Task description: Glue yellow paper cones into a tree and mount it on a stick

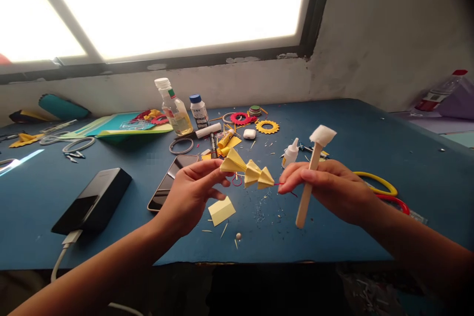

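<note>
Between my hands hangs a string of yellow folded-paper cones [253, 173], three of them in a row along a red thread [278, 184]. My left hand [196, 185] pinches the largest cone at the left end. My right hand [333, 182] holds a flat wooden stick [305, 202] with a white foam-like block [322, 135] on its upper end. The red thread runs to the fingertips of that same hand. Just behind the right hand stands a small white glue bottle [291, 153]. Below the cones a creased pale yellow paper piece [222, 211] lies on the blue table [274, 247].
A black power bank [94, 200] with a white cable and a phone [172, 180] lie left. Behind stand a glass bottle [174, 111] and a blue-capped bottle [199, 111], near a yellow toothed ring [267, 127] and a white earbud case [249, 134]. Yellow and red handles [392, 202] lie right.
</note>
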Action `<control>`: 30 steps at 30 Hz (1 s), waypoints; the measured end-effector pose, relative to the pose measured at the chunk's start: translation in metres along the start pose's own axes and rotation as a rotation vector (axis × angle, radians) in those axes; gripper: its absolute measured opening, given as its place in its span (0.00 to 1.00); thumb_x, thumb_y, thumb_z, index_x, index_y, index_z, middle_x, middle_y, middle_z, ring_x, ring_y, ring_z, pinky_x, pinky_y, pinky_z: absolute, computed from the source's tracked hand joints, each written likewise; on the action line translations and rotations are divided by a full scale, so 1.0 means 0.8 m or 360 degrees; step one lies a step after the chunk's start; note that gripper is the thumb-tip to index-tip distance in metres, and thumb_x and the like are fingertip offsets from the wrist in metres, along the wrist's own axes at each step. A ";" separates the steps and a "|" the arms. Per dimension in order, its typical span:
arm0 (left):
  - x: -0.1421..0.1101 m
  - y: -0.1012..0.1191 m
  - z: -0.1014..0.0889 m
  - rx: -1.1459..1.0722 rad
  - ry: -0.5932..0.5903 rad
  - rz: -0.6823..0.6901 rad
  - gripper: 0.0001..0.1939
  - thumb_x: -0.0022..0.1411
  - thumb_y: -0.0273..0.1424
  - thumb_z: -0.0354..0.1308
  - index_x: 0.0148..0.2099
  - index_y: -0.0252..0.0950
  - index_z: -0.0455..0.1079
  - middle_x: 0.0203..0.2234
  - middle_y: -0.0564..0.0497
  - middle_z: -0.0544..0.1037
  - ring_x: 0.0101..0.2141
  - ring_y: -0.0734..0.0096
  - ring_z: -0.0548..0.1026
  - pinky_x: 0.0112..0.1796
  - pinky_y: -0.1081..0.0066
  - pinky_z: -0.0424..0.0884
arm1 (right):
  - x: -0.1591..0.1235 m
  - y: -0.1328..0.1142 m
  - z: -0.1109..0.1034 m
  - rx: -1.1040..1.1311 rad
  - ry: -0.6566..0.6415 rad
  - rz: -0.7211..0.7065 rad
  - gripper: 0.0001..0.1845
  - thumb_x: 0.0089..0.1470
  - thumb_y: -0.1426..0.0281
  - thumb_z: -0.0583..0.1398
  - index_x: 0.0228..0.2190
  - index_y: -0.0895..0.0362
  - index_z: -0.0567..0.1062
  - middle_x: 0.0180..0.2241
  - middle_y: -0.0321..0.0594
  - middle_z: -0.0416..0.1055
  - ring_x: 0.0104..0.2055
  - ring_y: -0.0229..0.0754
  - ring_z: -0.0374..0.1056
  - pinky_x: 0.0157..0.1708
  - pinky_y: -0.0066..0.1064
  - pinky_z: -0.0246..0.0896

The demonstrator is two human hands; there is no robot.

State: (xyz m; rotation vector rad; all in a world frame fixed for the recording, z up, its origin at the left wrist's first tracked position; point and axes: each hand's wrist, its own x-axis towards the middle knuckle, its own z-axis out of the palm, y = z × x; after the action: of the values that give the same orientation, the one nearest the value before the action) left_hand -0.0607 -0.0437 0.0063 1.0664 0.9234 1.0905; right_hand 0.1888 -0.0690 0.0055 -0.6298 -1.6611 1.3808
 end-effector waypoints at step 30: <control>0.015 -0.035 0.003 0.0472 -0.0516 -0.0365 0.15 0.50 0.38 0.67 0.36 0.31 0.75 0.29 0.47 0.79 0.29 0.72 0.75 0.25 0.75 0.73 | 0.084 -0.074 -0.032 -0.0385 0.0248 0.0388 0.14 0.55 0.67 0.57 0.25 0.58 0.81 0.31 0.44 0.76 0.38 0.43 0.69 0.44 0.34 0.63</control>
State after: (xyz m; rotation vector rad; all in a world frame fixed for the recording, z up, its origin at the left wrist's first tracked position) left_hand -0.0498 -0.0359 -0.0214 1.2992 0.9332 0.5800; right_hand 0.1851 -0.0163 0.0820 -1.0825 -1.6791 1.2690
